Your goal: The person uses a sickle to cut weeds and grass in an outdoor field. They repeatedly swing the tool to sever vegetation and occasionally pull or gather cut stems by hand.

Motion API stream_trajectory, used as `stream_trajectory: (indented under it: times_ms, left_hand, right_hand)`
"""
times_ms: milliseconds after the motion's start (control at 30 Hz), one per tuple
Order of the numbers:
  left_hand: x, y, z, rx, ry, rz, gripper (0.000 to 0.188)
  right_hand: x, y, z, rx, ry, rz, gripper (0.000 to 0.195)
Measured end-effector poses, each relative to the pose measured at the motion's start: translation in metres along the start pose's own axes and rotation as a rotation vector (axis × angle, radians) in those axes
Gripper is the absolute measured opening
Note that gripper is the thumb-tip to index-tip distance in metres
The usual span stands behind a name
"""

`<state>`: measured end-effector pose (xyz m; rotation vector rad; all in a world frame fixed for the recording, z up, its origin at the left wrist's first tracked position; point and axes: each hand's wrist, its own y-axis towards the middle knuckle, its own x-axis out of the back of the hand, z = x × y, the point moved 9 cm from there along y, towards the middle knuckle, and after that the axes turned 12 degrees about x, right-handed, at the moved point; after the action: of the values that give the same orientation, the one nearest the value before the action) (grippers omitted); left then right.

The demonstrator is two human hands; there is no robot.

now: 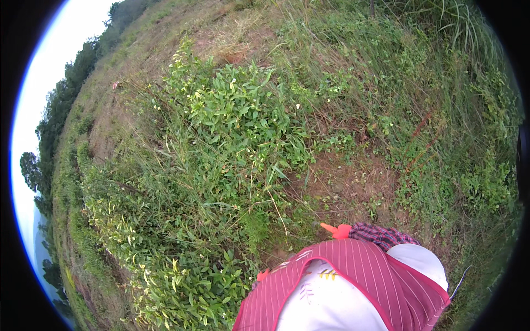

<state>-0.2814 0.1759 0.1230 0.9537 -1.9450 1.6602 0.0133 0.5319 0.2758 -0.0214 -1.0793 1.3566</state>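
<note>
My right hand (342, 232), in an orange-red glove below a plaid sleeve, is closed around what looks like an orange tool handle (329, 227). The handle points left over low weeds; any blade at its end cannot be made out. Of my left hand (263, 274), only a small patch of the orange-red glove shows beside the apron, so its fingers and anything in them are hidden. It is close to a leafy green shrub (207, 285) with pale yellowish young leaves.
A second leafy shrub (236, 103) with small white flowers stands ahead, mixed with tall grass. Reddish bare soil (352, 182) lies in front of me. Dense weeds (455, 145) rise at the right. My striped red apron (352, 256) covers the bottom. Trees (62, 95) line the far left.
</note>
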Motion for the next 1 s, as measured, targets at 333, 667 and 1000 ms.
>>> stream_trajectory:
  times_ms: [333,667,1000]
  left_hand:
    - [-0.009,0.001,0.02,-0.076,-0.212,0.046,0.051]
    - [0.005,-0.043,0.001,-0.194,-0.125,0.095,0.053]
    - [-0.018,-0.036,0.01,-0.03,-0.419,0.045,0.049]
  right_hand:
    - [0.005,-0.002,0.025,0.13,-0.066,0.117,0.081]
    - [0.013,-0.01,0.031,0.123,-0.04,0.144,0.075]
    - [0.018,-0.016,0.028,0.08,-0.075,0.166,0.065]
